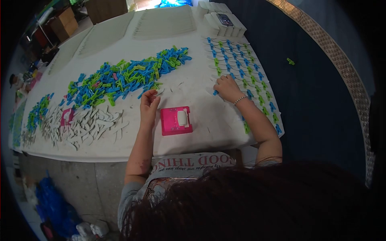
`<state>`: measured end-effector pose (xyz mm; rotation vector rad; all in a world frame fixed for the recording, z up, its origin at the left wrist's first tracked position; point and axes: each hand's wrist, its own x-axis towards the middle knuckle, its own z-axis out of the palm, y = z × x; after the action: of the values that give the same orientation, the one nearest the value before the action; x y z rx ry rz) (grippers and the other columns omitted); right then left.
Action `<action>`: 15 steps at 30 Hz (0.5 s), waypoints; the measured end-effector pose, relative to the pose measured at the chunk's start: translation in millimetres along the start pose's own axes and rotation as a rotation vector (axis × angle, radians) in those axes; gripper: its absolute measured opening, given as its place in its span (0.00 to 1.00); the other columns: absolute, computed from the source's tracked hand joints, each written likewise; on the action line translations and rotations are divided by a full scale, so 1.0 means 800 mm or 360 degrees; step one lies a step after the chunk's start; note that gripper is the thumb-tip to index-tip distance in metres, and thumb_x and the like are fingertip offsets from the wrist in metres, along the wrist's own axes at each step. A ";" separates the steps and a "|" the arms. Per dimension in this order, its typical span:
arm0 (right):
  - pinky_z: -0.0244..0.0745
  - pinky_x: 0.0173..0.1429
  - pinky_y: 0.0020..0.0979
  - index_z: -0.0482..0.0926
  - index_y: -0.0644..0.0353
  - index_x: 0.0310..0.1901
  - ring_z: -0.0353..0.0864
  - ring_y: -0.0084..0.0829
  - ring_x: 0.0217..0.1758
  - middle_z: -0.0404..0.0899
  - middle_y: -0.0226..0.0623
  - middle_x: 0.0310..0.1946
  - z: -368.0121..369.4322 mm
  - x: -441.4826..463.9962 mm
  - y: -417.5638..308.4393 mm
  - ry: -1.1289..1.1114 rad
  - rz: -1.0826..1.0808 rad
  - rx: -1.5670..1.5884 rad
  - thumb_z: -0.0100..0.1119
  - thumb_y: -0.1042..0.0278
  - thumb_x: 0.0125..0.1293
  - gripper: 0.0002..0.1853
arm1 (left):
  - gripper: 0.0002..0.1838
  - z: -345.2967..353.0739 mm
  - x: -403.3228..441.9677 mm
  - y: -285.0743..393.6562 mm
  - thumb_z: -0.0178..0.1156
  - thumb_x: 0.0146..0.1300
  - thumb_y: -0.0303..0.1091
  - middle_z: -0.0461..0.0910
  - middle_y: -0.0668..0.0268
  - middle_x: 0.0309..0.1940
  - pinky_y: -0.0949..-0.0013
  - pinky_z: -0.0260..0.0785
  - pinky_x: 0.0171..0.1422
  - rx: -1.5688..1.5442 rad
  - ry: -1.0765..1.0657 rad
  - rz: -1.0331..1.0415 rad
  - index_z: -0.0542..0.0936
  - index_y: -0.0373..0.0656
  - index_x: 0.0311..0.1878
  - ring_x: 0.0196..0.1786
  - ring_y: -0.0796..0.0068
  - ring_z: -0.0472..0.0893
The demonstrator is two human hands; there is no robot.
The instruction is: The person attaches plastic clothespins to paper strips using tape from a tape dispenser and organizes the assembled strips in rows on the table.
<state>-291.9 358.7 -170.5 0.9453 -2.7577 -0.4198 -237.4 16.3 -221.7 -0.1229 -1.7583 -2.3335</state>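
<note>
My left hand (pixel 148 105) is raised over the white table with its fingers loosely bent and apart, by the lower right edge of a pile of blue and green clips (pixel 128 76). A thin pale strip (pixel 160 92) lies close to its fingertips. Farther right, my right hand (pixel 228 89) has its fingers curled down on a blue clip (pixel 215 92), at the left side of rows of pale strips with blue and green clips (pixel 242 73). A pink block with a white part (pixel 168 120) sits between my forearms.
Loose pale strips (pixel 86 127) surround another pink block (pixel 66 116) on the left of the table (pixel 189 148). Long rows of strips (pixel 164 23) lie at the back. A phone (pixel 224 19) rests on white stacks. A green clip (pixel 290 61) lies on the dark surface at right.
</note>
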 end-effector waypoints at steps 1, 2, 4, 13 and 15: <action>0.65 0.55 0.35 0.84 0.49 0.31 0.75 0.32 0.47 0.78 0.31 0.34 0.001 0.000 0.002 0.0040 -0.0001 0.0023 0.61 0.72 0.54 0.05 | 0.19 -0.001 0.000 -0.001 0.63 0.63 0.27 0.75 0.69 0.50 0.77 0.65 0.57 -0.0013 0.0001 -0.0001 0.72 0.41 0.56 0.47 0.82 0.70; 0.64 0.54 0.34 0.83 0.50 0.30 0.76 0.31 0.47 0.78 0.30 0.33 0.003 0.000 0.003 0.0082 -0.0003 0.0047 0.62 0.71 0.55 0.03 | 0.19 -0.002 0.000 -0.001 0.63 0.63 0.27 0.75 0.69 0.50 0.76 0.65 0.57 -0.0024 0.0003 -0.0002 0.72 0.41 0.56 0.47 0.82 0.70; 0.64 0.54 0.34 0.84 0.49 0.33 0.76 0.31 0.47 0.79 0.30 0.34 -0.012 -0.002 0.001 0.0164 0.0058 0.0248 0.63 0.70 0.56 0.04 | 0.19 -0.003 0.001 -0.003 0.63 0.63 0.28 0.75 0.69 0.50 0.76 0.65 0.57 -0.0010 0.0010 0.0006 0.72 0.41 0.56 0.47 0.82 0.70; 0.65 0.55 0.37 0.84 0.51 0.39 0.77 0.35 0.45 0.80 0.30 0.34 -0.064 -0.002 -0.018 0.0365 0.0085 0.1017 0.66 0.67 0.58 0.07 | 0.18 0.009 -0.004 0.003 0.61 0.65 0.28 0.76 0.66 0.50 0.74 0.64 0.60 -0.0008 -0.0035 -0.0020 0.71 0.41 0.57 0.52 0.79 0.73; 0.65 0.55 0.37 0.84 0.53 0.40 0.77 0.36 0.45 0.80 0.31 0.34 -0.069 0.001 -0.025 0.0379 0.0048 0.1047 0.67 0.69 0.57 0.08 | 0.18 0.016 -0.008 0.009 0.60 0.66 0.29 0.76 0.65 0.51 0.73 0.63 0.63 0.0008 -0.0047 -0.0040 0.71 0.40 0.58 0.55 0.77 0.74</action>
<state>-266.2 332.2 -125.2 0.9889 -2.7028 0.6080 -230.8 27.1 -213.0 -0.1362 -1.7891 -2.3565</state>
